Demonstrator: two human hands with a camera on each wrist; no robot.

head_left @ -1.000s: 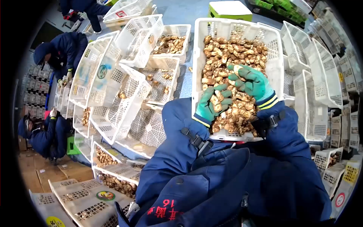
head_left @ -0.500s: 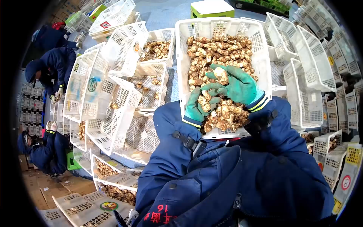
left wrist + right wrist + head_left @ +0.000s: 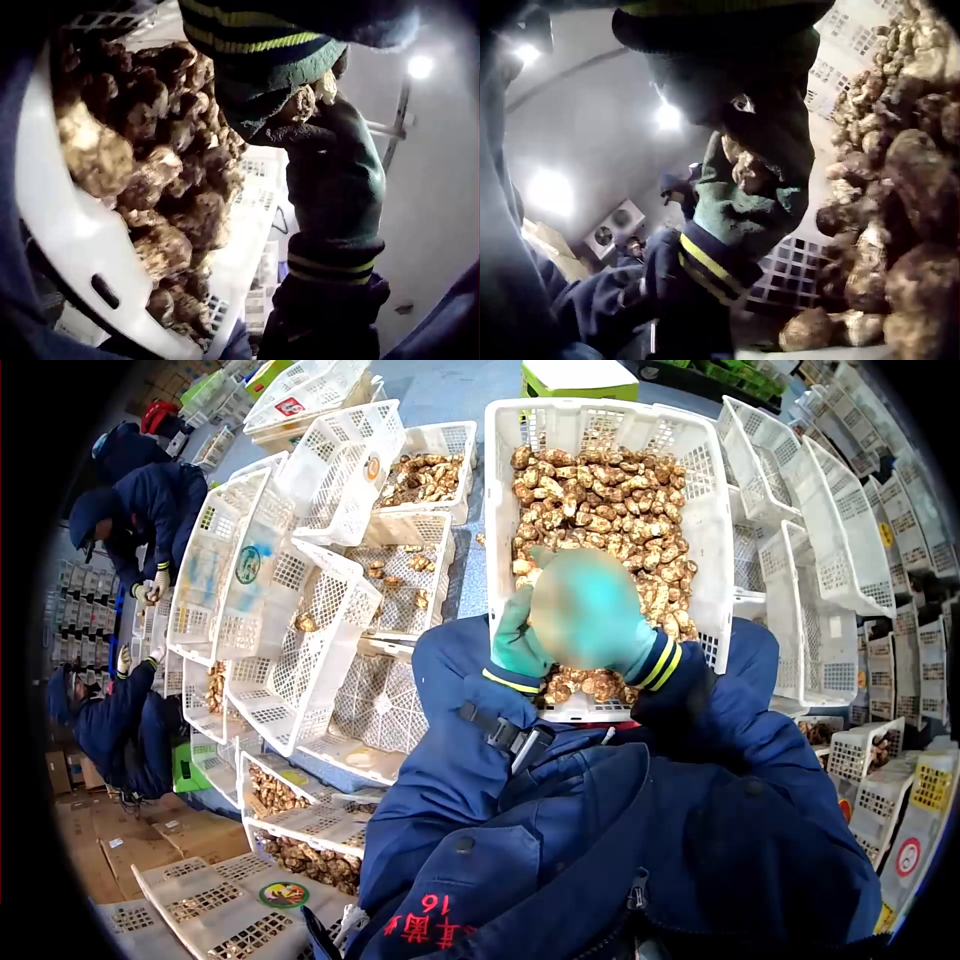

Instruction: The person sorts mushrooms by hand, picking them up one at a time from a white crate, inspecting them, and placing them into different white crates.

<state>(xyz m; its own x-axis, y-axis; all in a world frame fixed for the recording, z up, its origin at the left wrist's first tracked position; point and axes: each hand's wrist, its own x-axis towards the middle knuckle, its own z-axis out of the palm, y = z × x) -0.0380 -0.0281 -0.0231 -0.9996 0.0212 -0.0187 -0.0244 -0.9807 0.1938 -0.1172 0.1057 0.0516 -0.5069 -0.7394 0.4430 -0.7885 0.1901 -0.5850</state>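
In the head view my left hand (image 3: pixel 518 640) is low over the front left of a white crate (image 3: pixel 503 510) of brown and cream knobbly mushrooms (image 3: pixel 640 510). My right hand (image 3: pixel 590 610) meets it, covered by a round blur. Brown pieces (image 3: pixel 746 169) lie in the curled fingers of my left hand (image 3: pixel 742 210) in the right wrist view. The left wrist view has my right hand (image 3: pixel 337 180) with bent fingers around a pale piece (image 3: pixel 326 86), close against my left hand (image 3: pixel 262 90), which grips a brown piece (image 3: pixel 300 106). The right palm is hidden.
White crates stand left of the full one, a few holding mushrooms (image 3: pixel 425 478). More crates (image 3: pixel 800 610) are stacked at the right. A green and white box (image 3: pixel 580 378) sits beyond. Several people in dark blue work at the far left.
My right hand has moved toward my left hand and the two now meet. The large pale mushroom visible in the right hand half a second ago is hidden in the head view.
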